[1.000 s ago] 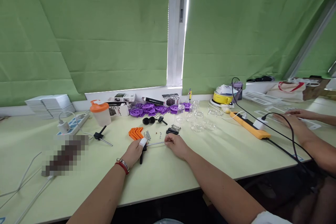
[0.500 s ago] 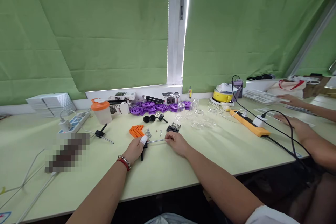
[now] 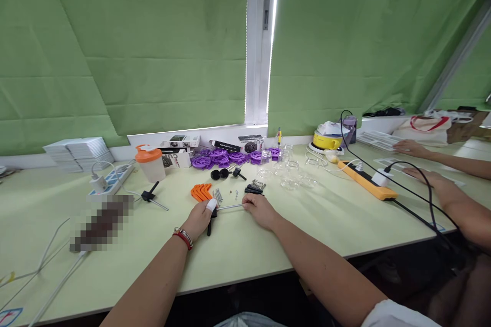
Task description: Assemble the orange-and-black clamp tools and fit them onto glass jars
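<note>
My left hand (image 3: pixel 199 218), its thumb wrapped in white, is closed around the black block end of a metal rod (image 3: pixel 230 207). A black bar (image 3: pixel 209 227) juts from that block toward me. The rod's other end is pinched in the fingers of my right hand (image 3: pixel 261 209). Just beyond my hands lie orange angled pieces (image 3: pixel 201 192), silver screws (image 3: pixel 217 194), black pieces (image 3: pixel 253 190) and small springs (image 3: pixel 258 184). A similar rod with a black block (image 3: pixel 147 195) rests to the left. What my right fingertips cover is hidden.
Purple plastic parts (image 3: pixel 217 157), boxes (image 3: pixel 251 142) and clear cups (image 3: pixel 290 167) line the back. An orange-lidded bottle (image 3: pixel 149 162) stands left. Power strips (image 3: pixel 368 180) and cables lie on both sides. At right, another person's hands (image 3: pixel 425 176) rest on white sheets.
The view has shifted very slightly, and the other person's hands at right have moved a little. My hands keep the same grip on the rod.
</note>
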`<state>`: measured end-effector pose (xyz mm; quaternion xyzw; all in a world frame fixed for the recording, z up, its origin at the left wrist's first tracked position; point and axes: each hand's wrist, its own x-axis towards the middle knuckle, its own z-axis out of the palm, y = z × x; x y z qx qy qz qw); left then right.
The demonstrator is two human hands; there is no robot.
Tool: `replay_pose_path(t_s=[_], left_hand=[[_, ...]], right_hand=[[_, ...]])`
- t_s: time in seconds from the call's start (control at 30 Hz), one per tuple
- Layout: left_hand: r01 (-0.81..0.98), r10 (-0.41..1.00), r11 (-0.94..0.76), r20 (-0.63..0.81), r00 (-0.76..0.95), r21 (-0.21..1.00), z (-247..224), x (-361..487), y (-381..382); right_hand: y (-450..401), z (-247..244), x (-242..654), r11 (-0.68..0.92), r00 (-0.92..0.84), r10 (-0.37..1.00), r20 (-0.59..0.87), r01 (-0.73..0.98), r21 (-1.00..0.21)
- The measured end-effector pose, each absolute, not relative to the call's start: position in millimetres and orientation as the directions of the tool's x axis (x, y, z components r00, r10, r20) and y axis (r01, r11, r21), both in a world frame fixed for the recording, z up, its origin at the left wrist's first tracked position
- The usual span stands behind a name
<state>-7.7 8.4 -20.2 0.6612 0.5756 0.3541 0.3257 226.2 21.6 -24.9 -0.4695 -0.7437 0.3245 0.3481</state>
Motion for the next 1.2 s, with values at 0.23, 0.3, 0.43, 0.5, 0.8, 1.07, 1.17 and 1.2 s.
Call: replay_pose_path(t_s=[0.23, 0.3, 0.43, 0.5, 0.8, 1.07, 1.17, 1.2], left_hand=[[0.515, 0.993, -0.119, 0.098, 0.069, 0.849, -10, -4, 2], [0.485, 0.993, -0.111, 0.112, 0.028, 0.867, -6, -2, 0], [0.396, 0.978, -0.157, 0.198, -0.063, 0.905, -6, 0, -2], [0.349, 0.97, -0.178, 0.224, -0.097, 0.92, -8, 0, -1], [0.161, 0.964, -0.169, 0.197, -0.18, 0.972, 1, 5, -7], [0.641, 0.855, -0.306, 0.499, -0.14, 0.704, 5, -23, 7], [0.839, 0.794, 0.063, 0.482, -0.371, 0.541, 6, -55, 19], [0.823, 0.768, 0.214, 0.429, -0.475, 0.526, 5, -65, 22]], right_hand=[[15, -17, 227, 0.338, -0.264, 0.937, 0.231, 0.501, -0.797], [4, -9, 223, 0.349, -0.217, 0.937, 0.274, 0.535, -0.769], [-23, 8, 198, 0.538, -0.404, 0.843, 0.355, 0.631, -0.558], [-31, 12, 181, 0.577, -0.492, 0.816, 0.302, 0.667, -0.472], [-12, 15, 147, 0.509, -0.46, 0.861, 0.218, 0.798, -0.323], [19, 29, 158, 0.462, -0.396, 0.875, 0.279, 0.855, -0.234], [54, 42, 179, 0.225, -0.145, 0.95, 0.277, 0.932, -0.283], [67, 44, 187, 0.153, -0.069, 0.961, 0.267, 0.939, -0.308]])
